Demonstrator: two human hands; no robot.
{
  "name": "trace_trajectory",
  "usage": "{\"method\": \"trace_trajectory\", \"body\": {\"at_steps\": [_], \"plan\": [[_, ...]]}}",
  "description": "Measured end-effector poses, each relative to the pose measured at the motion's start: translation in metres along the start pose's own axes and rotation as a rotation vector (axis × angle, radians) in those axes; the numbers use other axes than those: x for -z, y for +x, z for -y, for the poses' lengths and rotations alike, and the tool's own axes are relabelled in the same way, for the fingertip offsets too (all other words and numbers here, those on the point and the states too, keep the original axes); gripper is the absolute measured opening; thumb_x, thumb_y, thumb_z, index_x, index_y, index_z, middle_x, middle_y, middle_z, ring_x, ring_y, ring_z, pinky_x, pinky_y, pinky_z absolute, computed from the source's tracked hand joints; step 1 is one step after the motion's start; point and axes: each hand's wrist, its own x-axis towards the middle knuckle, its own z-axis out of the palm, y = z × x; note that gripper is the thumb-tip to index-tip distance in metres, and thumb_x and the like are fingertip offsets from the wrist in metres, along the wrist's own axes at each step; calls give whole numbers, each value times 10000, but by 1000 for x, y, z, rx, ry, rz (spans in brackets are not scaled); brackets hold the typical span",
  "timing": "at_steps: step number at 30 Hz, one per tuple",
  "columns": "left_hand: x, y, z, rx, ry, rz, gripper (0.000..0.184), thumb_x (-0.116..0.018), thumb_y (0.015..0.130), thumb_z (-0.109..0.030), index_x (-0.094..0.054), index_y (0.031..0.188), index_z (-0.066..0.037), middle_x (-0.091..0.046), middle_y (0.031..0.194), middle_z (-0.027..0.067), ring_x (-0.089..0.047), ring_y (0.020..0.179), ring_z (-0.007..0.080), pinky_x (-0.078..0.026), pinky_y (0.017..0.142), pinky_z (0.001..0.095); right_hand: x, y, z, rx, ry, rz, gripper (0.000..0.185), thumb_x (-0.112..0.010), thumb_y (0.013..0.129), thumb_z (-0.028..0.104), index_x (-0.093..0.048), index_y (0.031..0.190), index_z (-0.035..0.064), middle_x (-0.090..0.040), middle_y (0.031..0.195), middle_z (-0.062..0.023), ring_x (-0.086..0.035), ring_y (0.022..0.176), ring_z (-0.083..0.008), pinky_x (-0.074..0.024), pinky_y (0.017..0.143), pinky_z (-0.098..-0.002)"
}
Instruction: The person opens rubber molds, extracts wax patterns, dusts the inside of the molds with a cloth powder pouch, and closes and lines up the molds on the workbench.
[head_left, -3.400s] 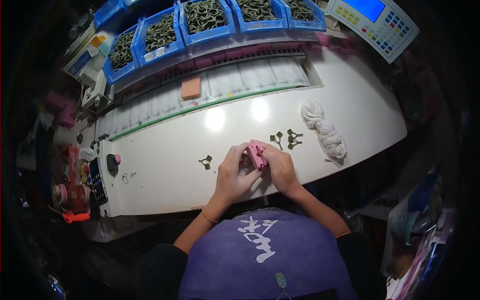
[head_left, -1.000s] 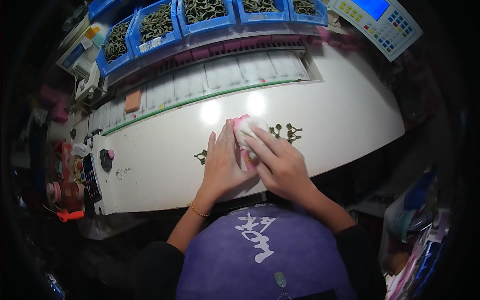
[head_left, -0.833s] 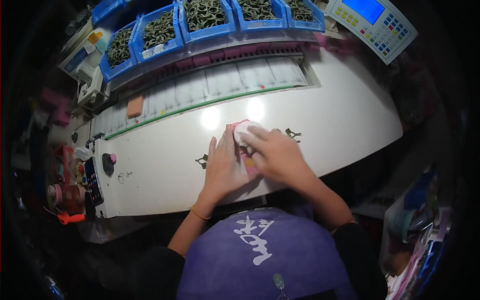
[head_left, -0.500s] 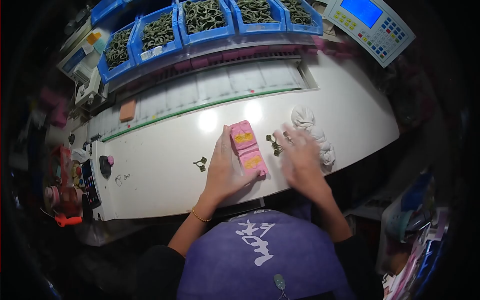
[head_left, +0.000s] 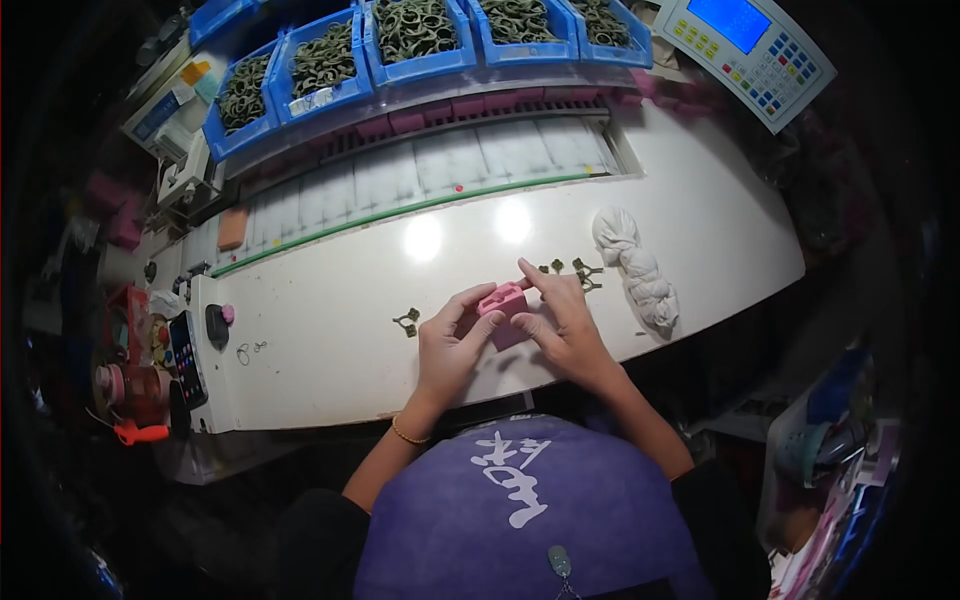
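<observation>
A pink two-part rubber mold is folded together above the white table, with a slot showing in its top. My left hand grips its left side, thumb in front. My right hand holds the other side with its thumb on the front, while the index finger points up and away. Just beyond the right hand lie several small dark greenish metal pieces with clover-like ends. One similar piece rests left of my left hand. The inside of the mold is hidden.
A twisted white cloth lies to the right. Blue bins of ring-shaped pieces line the back, above a pink-edged rack. A keypad device stands at back right. At left are a phone and an orange block.
The mold was lying open with yellow patterns showing; now its halves are together and raised upright. My right hand has moved left from the metal pieces onto the mold.
</observation>
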Motion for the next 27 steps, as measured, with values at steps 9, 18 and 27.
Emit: {"method": "trace_trajectory", "body": {"at_steps": [9, 18, 27], "plan": [[0, -7, -16, -362, 164, 33, 421, -700, 904, 39, -530, 1289, 22, -671, 1207, 165, -679, 1110, 217, -539, 988, 321, 13, -3, -3, 1, 182, 93, 431, -750, 874, 157, -637, 1281, 73, -648, 1213, -96, -521, 1100, -276, -411, 997, -381], [8, -10, -35, -512, 759, 162, 752, -873, 703, -211, -565, 1372, -55, -632, 1293, 133, -602, 1158, 353, -506, 958, 433, 10, -16, 1, -31, 35, -190, 395, -713, 886, 63, -635, 1272, 35, -660, 1191, -115, -561, 1103, -280, -487, 935, -388], [30, 3, -44, -376, 832, 364, 534, -817, 736, -263, -641, 1177, -19, -609, 1098, 141, -572, 1045, 331, -500, 930, 411, 10, -47, -21, -103, 3, -341, 190, -615, 938, -19, -694, 1110, -10, -674, 1031, -120, -588, 1001, -256, -483, 892, -351]]}}
